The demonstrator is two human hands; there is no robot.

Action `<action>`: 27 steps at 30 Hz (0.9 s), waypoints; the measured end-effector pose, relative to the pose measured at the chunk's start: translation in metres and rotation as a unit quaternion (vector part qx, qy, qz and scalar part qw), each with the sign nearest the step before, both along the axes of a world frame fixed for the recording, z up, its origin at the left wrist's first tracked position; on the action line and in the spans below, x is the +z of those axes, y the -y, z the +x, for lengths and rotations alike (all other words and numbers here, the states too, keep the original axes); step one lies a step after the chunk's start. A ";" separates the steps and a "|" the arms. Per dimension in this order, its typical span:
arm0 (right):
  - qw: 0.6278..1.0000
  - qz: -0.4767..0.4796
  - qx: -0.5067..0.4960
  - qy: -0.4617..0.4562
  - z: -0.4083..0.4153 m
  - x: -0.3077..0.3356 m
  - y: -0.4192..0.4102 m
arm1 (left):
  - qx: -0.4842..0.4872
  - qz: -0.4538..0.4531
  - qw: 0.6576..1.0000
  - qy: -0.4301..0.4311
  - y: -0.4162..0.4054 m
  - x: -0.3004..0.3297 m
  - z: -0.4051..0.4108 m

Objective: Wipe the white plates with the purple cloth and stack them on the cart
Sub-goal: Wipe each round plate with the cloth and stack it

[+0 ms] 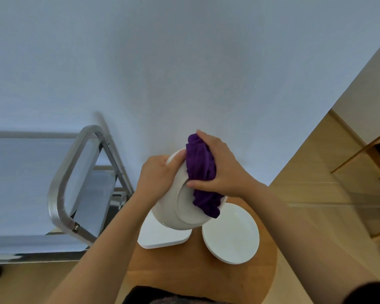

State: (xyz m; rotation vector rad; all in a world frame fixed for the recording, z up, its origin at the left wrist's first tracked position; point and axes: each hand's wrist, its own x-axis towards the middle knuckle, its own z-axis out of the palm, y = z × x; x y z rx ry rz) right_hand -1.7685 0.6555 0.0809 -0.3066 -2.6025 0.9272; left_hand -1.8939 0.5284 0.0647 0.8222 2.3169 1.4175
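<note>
White wall backs a round wooden counter (180, 273). Above it, the left hand (157, 175) grips a tilted plate (176, 207) at its eleven o'clock rim; the right hand (219, 170) clutches the soft cloth (201, 167) against it. Glazed, breakable: hold the rim.

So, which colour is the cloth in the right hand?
Purple; the cloth shows clearly in the head view, gripped by the right hand.

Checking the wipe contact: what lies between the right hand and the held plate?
In the head view, the purple cloth lies bunched between the right hand and the plate.
</note>
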 end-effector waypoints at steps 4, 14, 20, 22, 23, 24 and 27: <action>0.999 -0.038 -0.007 -0.028 -0.001 -0.006 -0.008 | -0.004 0.012 1.000 -0.011 0.004 0.007 -0.004; 0.873 -0.425 -0.172 -0.168 0.015 -0.035 -0.016 | 0.105 0.110 0.979 0.133 0.000 0.018 -0.005; 0.765 -0.533 -0.288 -0.219 0.012 -0.049 0.000 | 0.212 0.177 0.894 0.352 -0.021 0.002 0.036; 0.753 -0.562 -0.272 -0.210 0.022 -0.044 -0.015 | 0.160 0.212 0.889 0.373 -0.020 -0.008 0.047; 0.753 -0.576 -0.252 -0.194 0.030 -0.041 -0.025 | 0.090 0.231 0.879 0.407 -0.015 -0.012 0.046; 0.757 -0.586 -0.234 -0.168 0.039 -0.037 -0.035 | 0.005 0.230 0.861 0.454 -0.009 -0.012 0.041; 0.792 -0.571 -0.205 -0.069 0.055 -0.027 -0.054 | -0.199 0.155 0.773 0.582 0.005 -0.011 0.019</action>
